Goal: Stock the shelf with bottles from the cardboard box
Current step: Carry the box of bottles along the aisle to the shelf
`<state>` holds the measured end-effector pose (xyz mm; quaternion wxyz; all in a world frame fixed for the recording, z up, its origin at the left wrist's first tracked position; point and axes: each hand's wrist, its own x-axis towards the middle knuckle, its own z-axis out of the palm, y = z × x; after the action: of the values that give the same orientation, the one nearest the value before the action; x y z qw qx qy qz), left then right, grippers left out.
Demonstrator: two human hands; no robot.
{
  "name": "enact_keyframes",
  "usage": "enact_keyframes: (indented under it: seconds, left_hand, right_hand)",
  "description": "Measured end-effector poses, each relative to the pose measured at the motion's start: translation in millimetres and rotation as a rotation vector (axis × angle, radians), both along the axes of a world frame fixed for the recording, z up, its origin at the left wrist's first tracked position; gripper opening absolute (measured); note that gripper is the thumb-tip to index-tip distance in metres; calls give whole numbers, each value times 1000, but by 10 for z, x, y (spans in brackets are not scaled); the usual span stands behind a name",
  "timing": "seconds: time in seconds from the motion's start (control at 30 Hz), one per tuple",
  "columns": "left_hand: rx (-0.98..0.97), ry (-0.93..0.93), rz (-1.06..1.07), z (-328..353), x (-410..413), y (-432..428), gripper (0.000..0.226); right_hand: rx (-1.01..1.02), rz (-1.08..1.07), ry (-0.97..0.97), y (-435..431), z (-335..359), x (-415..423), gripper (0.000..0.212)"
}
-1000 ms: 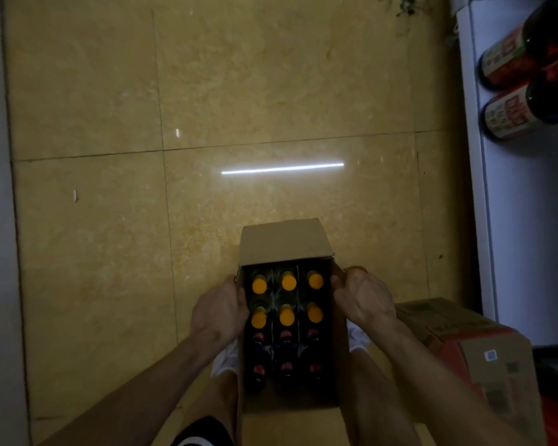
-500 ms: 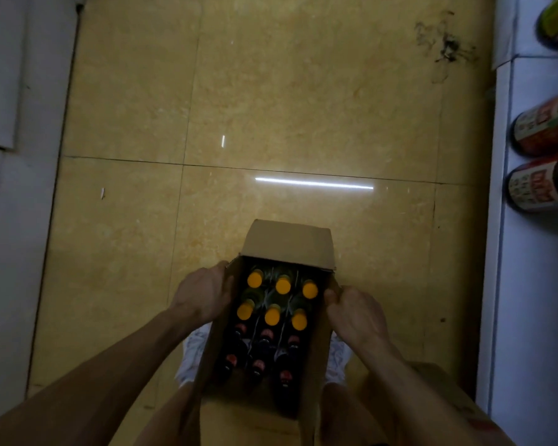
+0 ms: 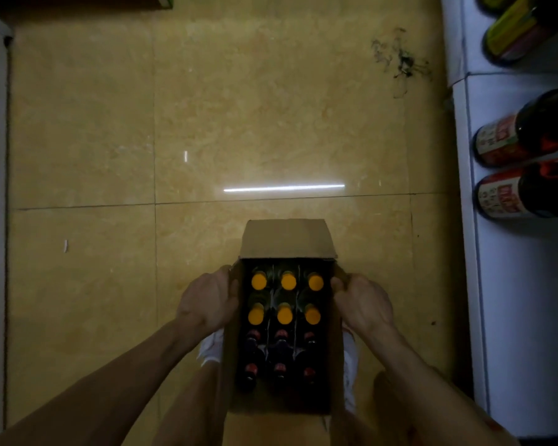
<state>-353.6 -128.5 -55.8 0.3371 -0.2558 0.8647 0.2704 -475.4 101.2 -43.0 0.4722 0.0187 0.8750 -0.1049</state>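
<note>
Both hands clamp the cardboard box (image 3: pixel 287 239) by its long sides: left hand (image 3: pixel 207 304) curled round one wall, right hand (image 3: pixel 364 304) gripping the opposite one. Between the palms sit six orange-capped bottles (image 3: pixel 288 281) out by the fingertips, and six red-capped bottles (image 3: pixel 281 334) back toward the wrists. Every slot looks full. Well out beyond the right hand runs the white shelf (image 3: pixel 512 300), with a few labelled bottles (image 3: pixel 509 143) on it. Stocking from this box looks barely begun; all twelve remain to be placed.
</note>
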Motion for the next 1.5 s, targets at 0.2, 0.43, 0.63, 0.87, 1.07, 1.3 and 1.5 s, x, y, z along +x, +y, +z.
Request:
enact_keyframes:
  seconds: [0.2,0.43,0.63,0.87,1.07,1.3,1.5]
  left_hand:
    - [13,32,19,-51,-314,-146,25]
    - [-13,-11,32,-14,-744,-253,28]
    - [-74,-61,100,72,-1190,-223,28]
    - [-140,-104,73,103,-1894,-327,30]
    - [-175,-46,14,56,-2408,-546,31]
    - [-86,43,29,-19,-2972,-944,29]
    - [-52,50,105,-83,-3324,-1227,26]
  right_hand:
    - [50,-6,35,-205,44,-341,35]
    - [54,-13,38,-388,-22,-843,34]
    - [-5,112,-7,-369,-45,-1354,37]
    - [-72,171,-14,-436,-31,-1979,41]
    - [-76,150,40,-611,-106,-2450,43]
    - [-54,61,87,-979,-81,-2917,43]
    - [-29,-19,126,-1422,-55,-3315,36]
